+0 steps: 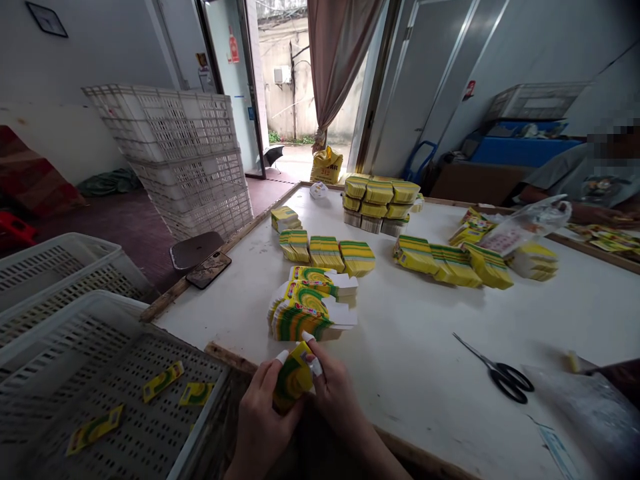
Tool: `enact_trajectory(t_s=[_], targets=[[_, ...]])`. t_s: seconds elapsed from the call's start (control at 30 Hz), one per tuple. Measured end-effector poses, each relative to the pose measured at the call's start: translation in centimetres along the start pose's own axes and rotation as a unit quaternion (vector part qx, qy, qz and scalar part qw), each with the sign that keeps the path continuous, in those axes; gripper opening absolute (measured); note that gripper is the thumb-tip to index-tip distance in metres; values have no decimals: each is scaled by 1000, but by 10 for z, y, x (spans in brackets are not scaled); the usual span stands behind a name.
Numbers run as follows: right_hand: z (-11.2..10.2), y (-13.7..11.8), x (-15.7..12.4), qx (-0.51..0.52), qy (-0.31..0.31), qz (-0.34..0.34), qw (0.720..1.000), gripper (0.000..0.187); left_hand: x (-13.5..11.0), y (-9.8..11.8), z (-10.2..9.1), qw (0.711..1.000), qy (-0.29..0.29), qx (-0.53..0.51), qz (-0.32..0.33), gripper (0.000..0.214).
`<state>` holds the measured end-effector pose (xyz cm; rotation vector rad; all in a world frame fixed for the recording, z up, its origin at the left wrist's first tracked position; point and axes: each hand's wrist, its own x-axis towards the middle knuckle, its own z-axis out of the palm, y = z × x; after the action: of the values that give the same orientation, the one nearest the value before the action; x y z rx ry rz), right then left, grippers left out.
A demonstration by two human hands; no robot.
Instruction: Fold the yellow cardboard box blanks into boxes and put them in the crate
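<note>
Yellow and green card is filling the space between the two hands: from my distant seat I am watching the left hand [265, 407] gripping one side of a small packet [291, 381] while the right hand [334, 387] is closing on the other, white covers showing on some fingertips. The packet is hovering at the near edge of the white table [400, 347], just this side of a leaning stack of similar cards [305, 313] whose white flaps are pointing right. I am not able to tell whether the held packet is flat or partly opened, since the fingers are hiding much of it. I am judging it to be light and fairly stiff, probably a little slippery on its printed face, and likely to be creasing if anyone is squeezing its middle. I am favouring a hold along the long edges, thumbs on top and fingers supporting beneath, with pressure staying gentle at the corners. To the left, a plastic basket [137, 333] is holding a few loose packets [163, 381], lying well apart from the stack, while black-handled scissors [510, 383] are resting on the tabletop to the right.
</note>
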<state>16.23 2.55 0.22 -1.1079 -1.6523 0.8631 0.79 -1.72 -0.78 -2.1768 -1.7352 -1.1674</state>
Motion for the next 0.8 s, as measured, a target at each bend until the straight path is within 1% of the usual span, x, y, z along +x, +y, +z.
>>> enact_trajectory(t_s=[0.13, 0.23, 0.27, 0.33, 0.4, 0.43, 0.47, 0.53, 0.6, 0.67, 0.7, 0.8], targets=[[3, -2, 4, 14, 11, -3, 1000, 39, 1, 4, -2, 1000, -10, -18, 8, 46], [1, -5, 5, 17, 36, -1, 999, 37, 3, 9, -2, 1000, 0, -17, 18, 46], [0, -7, 6, 32, 34, 3, 999, 35, 4, 10, -3, 1000, 3, -20, 16, 46], [-5, -12, 8, 107, -5, 14, 994, 28, 5, 11, -4, 999, -3, -44, -3, 47], [-10, -18, 9, 207, -59, 26, 976, 23, 5, 12, -5, 994, -34, -101, -36, 48], [-12, -20, 8, 242, -70, 28, 967, 21, 5, 12, -5, 988, -52, -133, -50, 48], [-13, -21, 8, 257, -65, 28, 964, 19, 4, 13, -5, 984, -66, -158, -59, 49], [-12, -22, 6, 242, -30, 20, 970, 16, 2, 14, -4, 980, -74, -173, -60, 50], [-10, -20, 4, 210, -1, 8, 978, 15, -1, 15, -3, 984, -65, -156, -53, 52], [-9, -16, 3, 197, 0, 3, 980, 15, -2, 15, -3, 985, -66, -150, -53, 53], [-9, -14, 2, 205, -7, 0, 979, 18, -2, 15, -3, 983, -71, -156, -60, 52], [-12, -9, 1, 226, -48, -13, 973, 50, 0, 14, -4, 978, -78, -175, -82, 48]])
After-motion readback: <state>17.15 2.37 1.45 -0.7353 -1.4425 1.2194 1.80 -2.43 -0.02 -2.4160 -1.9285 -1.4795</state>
